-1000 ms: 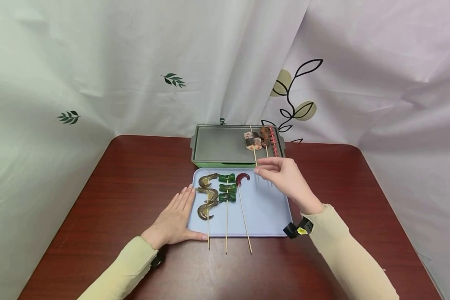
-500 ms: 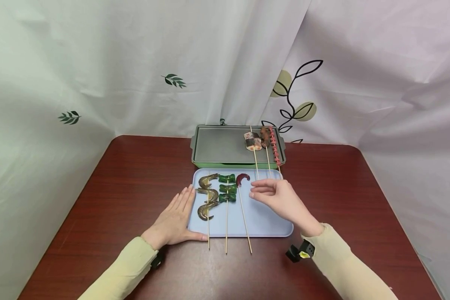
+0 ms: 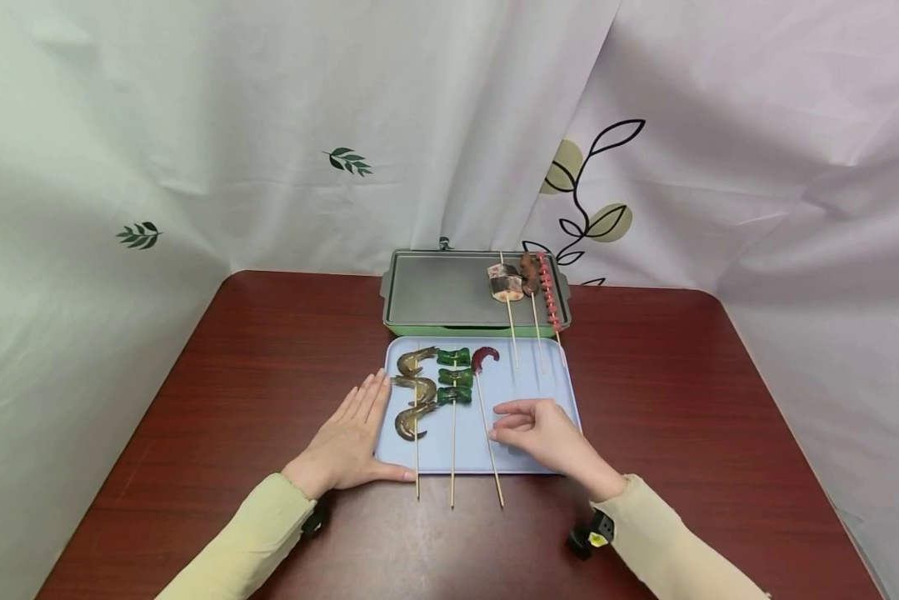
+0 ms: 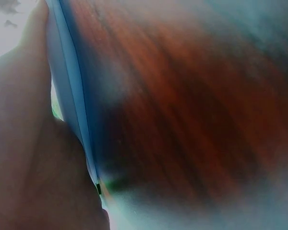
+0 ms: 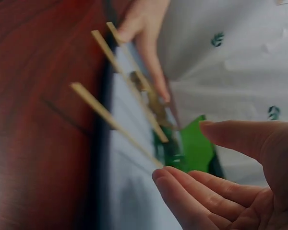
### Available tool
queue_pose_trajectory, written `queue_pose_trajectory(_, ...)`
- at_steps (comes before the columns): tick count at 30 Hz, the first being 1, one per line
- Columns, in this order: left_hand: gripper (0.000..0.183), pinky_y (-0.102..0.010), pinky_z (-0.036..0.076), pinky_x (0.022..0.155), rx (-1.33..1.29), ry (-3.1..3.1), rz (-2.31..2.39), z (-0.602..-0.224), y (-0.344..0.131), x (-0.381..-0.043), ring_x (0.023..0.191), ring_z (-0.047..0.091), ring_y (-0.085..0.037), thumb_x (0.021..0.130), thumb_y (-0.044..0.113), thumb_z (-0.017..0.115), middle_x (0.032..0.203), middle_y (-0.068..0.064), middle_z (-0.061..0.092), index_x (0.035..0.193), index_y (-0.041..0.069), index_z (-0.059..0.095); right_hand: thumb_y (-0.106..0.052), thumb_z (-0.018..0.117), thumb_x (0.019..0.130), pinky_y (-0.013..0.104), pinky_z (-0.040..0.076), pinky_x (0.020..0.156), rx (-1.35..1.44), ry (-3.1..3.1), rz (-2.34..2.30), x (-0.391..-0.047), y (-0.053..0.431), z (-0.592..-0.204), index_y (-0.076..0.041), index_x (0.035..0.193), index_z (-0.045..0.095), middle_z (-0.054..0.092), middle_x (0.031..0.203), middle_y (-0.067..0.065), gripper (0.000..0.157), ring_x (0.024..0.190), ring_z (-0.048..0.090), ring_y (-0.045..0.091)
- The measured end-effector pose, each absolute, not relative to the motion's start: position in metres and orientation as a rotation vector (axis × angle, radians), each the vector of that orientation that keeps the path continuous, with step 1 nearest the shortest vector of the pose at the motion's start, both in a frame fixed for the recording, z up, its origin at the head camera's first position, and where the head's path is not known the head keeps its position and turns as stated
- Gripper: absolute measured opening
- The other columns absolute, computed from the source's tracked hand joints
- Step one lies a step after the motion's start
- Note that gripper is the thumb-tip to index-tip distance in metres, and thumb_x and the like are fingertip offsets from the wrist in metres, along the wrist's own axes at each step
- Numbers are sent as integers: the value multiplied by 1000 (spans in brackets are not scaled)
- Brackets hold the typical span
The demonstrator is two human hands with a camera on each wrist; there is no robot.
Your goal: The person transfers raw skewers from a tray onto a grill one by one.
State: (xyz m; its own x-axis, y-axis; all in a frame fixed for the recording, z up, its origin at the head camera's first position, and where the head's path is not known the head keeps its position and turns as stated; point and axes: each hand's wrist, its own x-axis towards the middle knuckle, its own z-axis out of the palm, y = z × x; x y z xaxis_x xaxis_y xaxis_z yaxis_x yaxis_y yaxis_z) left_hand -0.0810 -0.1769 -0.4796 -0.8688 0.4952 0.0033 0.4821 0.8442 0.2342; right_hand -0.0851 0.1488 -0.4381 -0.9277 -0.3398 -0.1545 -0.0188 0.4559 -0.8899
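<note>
A dark red-brown table (image 3: 644, 375) bears a pale blue tray (image 3: 434, 454), with a grey-topped griddle (image 3: 437, 287) just beyond it. The left hand (image 3: 350, 435) lies with straight fingers along the tray's left edge, its thumb at the near corner. The right hand (image 3: 546, 433) is over the tray's right half, thumb and fingertips apart. The prawn skewer (image 3: 417, 392) lies beside the left hand, the green-wrapped skewer (image 3: 455, 377) next to it. The dark red curled skewer (image 3: 485, 358) is nearest the right hand: its stick runs at the fingertips, contact impossible to tell, its curl farther off. On the griddle, well apart from both hands, lie a chunky banded skewer (image 3: 505, 287), a brown skewer (image 3: 530, 275) and a thin pinkish-red skewer (image 3: 548, 292).
</note>
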Motion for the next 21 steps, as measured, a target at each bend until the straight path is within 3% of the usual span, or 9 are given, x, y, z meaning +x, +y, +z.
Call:
queue_pose_trajectory(9, 140, -49, 16, 122, 756, 2925, 317, -473, -174, -81, 153, 10, -37, 71, 91, 59, 166, -25, 12, 158, -9, 16, -6, 77, 87, 23, 53, 70, -314, 2352, -1506, -78, 144, -459, 10, 117, 69, 76, 84, 6, 35, 78, 71, 15)
queue_pose_trajectory(21, 141, -50, 16, 121, 764, 2938, 345, -474, -175, -81, 153, 11, -37, 70, 91, 60, 165, -26, 13, 158, -10, 16, 4, 72, 87, 24, 57, 65, -239, 2263, -1591, -74, 139, -470, 12, 122, 66, 74, 83, 8, 36, 74, 70, 17)
